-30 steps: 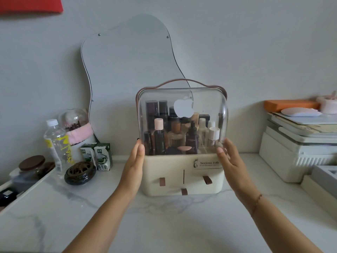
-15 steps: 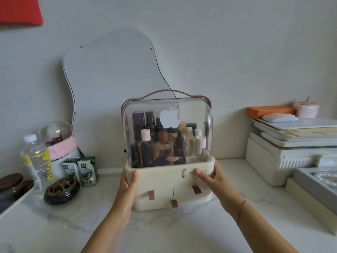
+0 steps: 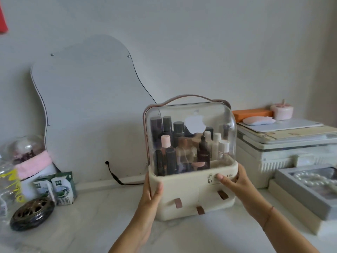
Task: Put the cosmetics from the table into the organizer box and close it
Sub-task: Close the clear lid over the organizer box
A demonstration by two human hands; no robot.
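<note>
the white marble bench (image 3: 91,227) runs along a pale wall, with a wavy-edged mirror (image 3: 85,106) leaning against that wall at the back left. right of centre on the bench stands the organizer box (image 3: 191,196): a cream base with three small brown drawer tabs, a clear domed cover (image 3: 189,114) closed down over it, and a thin brown carry handle arching above. the cosmetics (image 3: 182,152), dark, pink-capped and white bottles, stand upright inside under the dome. at the right sits a stack of white and grey boxes (image 3: 284,154) with a pink mouse on top. the left hand (image 3: 152,196) is closed in a grip on the left side of the box's base, thumb on the front. the right hand (image 3: 235,187) grips the base's right side, fingers across the printed label. a dark round incense holder (image 3: 32,213) lies at the far left, next to two small green cartons (image 3: 58,189).
</note>
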